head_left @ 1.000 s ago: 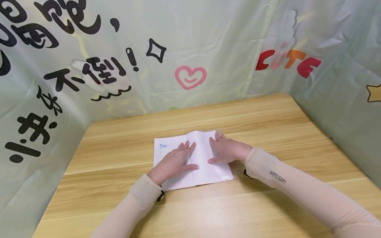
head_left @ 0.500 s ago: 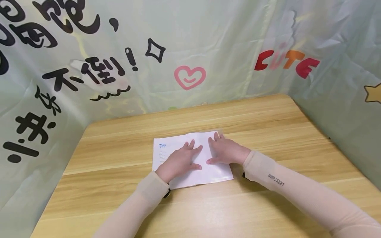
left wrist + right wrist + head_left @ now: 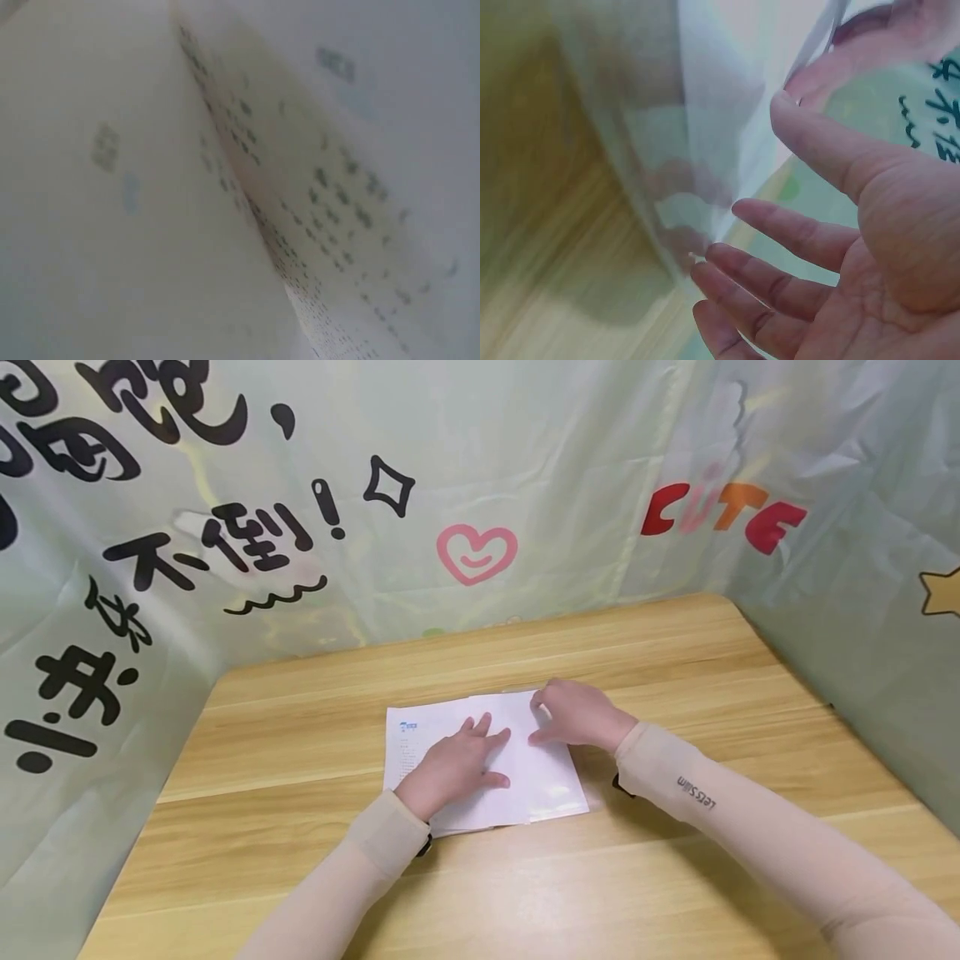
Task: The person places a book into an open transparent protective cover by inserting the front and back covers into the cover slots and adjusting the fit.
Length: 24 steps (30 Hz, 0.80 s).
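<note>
An open book (image 3: 480, 802) with white pages lies on the wooden table; blue and small dark print shows on its left page. My left hand (image 3: 453, 768) rests on the pages near the middle, fingers spread. At the top right corner is my right hand (image 3: 581, 717), its fingertips touching the page edge. In the right wrist view, the right hand (image 3: 840, 262) has its thumb apart from the fingers, whose tips meet a see-through film (image 3: 667, 187) along the page. The left wrist view holds only blurred printed pages (image 3: 165, 225) close up.
The wooden table (image 3: 262, 760) extends around the book. Pale fabric (image 3: 570, 468) with black lettering, a pink heart and the word CUTE hangs behind the table and along both sides.
My left hand first slid right across the pages, and the raised fold there flattened. Then my right hand moved up slightly to the top right corner, its fingers bending more.
</note>
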Each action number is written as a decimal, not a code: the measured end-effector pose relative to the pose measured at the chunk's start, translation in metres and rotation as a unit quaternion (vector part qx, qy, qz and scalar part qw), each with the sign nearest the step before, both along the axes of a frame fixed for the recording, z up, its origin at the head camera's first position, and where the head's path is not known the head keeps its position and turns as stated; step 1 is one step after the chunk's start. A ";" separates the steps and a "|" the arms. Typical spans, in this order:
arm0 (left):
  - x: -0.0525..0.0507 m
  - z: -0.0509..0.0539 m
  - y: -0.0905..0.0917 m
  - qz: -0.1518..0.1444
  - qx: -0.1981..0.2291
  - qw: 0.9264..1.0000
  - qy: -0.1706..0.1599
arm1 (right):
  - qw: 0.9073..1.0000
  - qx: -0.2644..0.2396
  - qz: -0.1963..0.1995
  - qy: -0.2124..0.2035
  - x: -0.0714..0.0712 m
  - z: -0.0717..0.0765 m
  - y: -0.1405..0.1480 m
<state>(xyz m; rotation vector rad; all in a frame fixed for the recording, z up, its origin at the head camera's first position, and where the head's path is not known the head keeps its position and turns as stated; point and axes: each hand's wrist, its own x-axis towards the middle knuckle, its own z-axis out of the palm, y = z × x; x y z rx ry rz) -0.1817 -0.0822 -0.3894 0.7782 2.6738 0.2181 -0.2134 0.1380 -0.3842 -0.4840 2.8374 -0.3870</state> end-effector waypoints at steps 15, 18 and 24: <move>0.000 0.001 0.000 0.011 0.013 1.000 -0.012 | 0.991 -0.125 -0.033 -0.039 -0.028 -0.007 0.029; 0.000 0.000 -0.001 0.017 0.023 0.999 -0.014 | 0.978 -0.186 -0.080 -0.057 -0.033 -0.008 0.030; 0.001 -0.002 -0.004 0.034 0.051 0.998 -0.015 | 0.937 -0.284 -0.156 -0.127 -0.034 -0.010 0.038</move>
